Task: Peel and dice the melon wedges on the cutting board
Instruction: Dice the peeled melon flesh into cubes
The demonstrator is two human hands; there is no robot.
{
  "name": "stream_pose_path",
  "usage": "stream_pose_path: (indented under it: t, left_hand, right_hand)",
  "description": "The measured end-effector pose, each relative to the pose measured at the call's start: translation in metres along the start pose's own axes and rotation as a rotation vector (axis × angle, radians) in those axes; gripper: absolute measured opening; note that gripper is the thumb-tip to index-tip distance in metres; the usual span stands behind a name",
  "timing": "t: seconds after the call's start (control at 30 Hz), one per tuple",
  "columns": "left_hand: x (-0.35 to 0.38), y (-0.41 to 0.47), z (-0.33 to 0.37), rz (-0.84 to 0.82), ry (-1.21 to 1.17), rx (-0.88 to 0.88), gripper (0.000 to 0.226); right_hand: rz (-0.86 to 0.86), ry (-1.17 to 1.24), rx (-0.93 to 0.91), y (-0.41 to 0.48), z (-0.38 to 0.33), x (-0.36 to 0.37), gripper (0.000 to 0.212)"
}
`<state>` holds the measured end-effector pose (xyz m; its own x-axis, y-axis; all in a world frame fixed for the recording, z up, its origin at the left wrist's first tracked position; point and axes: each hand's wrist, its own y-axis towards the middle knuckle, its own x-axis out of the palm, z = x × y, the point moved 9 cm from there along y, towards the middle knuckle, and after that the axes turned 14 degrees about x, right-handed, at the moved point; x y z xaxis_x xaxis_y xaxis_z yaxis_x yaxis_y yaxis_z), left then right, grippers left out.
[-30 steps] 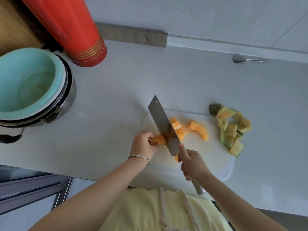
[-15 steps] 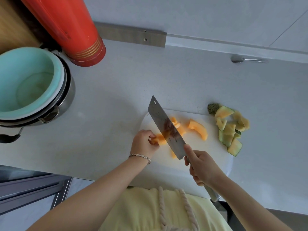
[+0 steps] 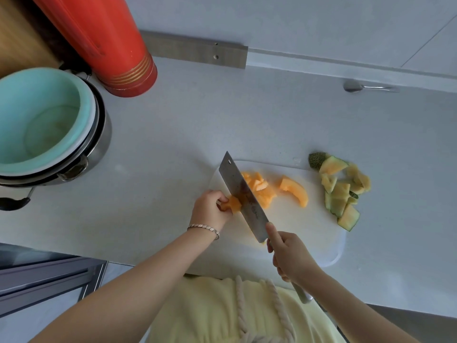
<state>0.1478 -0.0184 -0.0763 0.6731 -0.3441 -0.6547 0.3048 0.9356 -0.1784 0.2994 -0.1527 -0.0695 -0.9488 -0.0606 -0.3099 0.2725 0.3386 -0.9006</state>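
Note:
A white cutting board [image 3: 309, 233] lies on the grey counter. My left hand [image 3: 210, 209] pinches a peeled orange melon piece [image 3: 232, 205] at the board's left edge. My right hand [image 3: 289, 253] grips the handle of a steel cleaver [image 3: 243, 194], whose blade stands on the melon piece just right of my left fingers. Diced orange chunks [image 3: 259, 186] lie behind the blade. One peeled curved wedge [image 3: 295, 190] rests further right on the board.
A heap of green melon rinds [image 3: 341, 191] sits at the board's right edge. A turquoise bowl stacked in a steel pot [image 3: 47, 125] stands far left, a red flask [image 3: 111, 45] behind it. A spoon [image 3: 363, 86] lies by the back wall.
The cleaver lifted and drew back toward me half a second ago, and it is now down on the melon piece again. My left hand has kept its hold.

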Motion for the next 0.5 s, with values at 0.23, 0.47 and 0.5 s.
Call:
stream_pose_path:
  t: [0.23, 0.47, 0.5]
  left_hand:
    - [-0.001, 0.001, 0.004, -0.004, 0.011, 0.031, 0.009]
    - [-0.002, -0.002, 0.003, -0.023, 0.013, 0.046, 0.013]
    - [-0.002, -0.002, 0.003, -0.018, 0.013, 0.044, 0.013]
  right_hand:
    - [-0.028, 0.151, -0.037, 0.012, -0.019, -0.003, 0.052]
    - [-0.017, 0.067, -0.058, 0.0, -0.029, -0.023, 0.053]
    - [-0.023, 0.056, -0.061, -0.003, -0.029, -0.022, 0.053]
